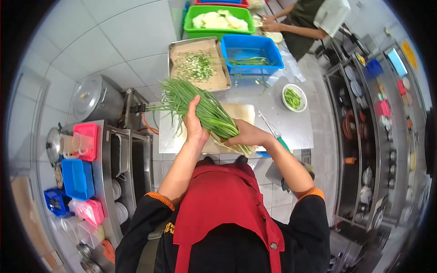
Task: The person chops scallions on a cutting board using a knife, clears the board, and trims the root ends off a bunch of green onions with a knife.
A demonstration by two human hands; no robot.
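A thick bunch of green onions [200,104] lies slantwise across both my hands, above the cutting board. My left hand [195,123] grips the middle of the leaves, its thumb on top. Around the pale root end, my right hand [249,135] is closed. Beneath the bunch, a cream cutting board [243,111] is partly covered. A knife with a green handle [283,144] rests right of the board, beside my right hand. Chopped green onion [198,66] is spread on a paper-lined metal tray [223,82] behind the bunch.
On the steel table [302,132] stand a blue tub [252,69] with some green stalks and a white bowl [295,108] of cut green pieces. Farther back is a green tub [218,32] of pale leaves. A co-worker [302,29] stands at the far right.
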